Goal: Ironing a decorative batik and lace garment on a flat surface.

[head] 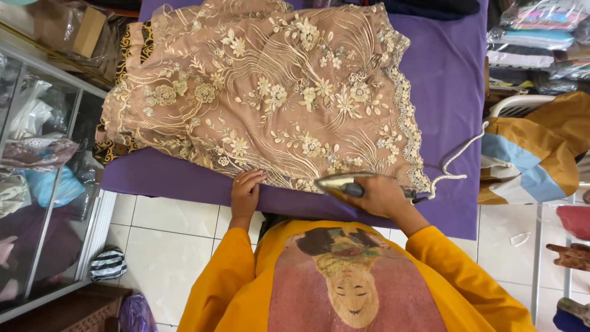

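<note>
The person stands at a surface (184, 178) covered in purple cloth, with a beige lace fabric (270, 92) embroidered in gold flowers spread out flat beyond both hands. The right hand (384, 195) is closed around the handle of a metal iron (344, 184), whose pointed sole sits on the near scalloped hem of the lace, just ahead of the knuckles. Holding the handle from above lets the wrist steer the tip along the edge. The left hand (246, 190) lies open and flat, fingers (253, 177) pressing on the same hem, a little to the left of the iron; it appears to be there to pin the thin fabric so that it stays taut and does not ride along with the sole.

A white twisted cord (458, 157) runs away from the right hand's far side across the purple cover, kept clear of the lace. Further right of that hand, a plastic chair (519, 104) carries a yellow and blue cloth (534, 154). Left of the left hand stands a glass cabinet (49, 184) holding bagged fabrics. The white tiled floor (166, 233) shows below the near edge of the surface, beside the person's orange sleeves (215, 276).
</note>
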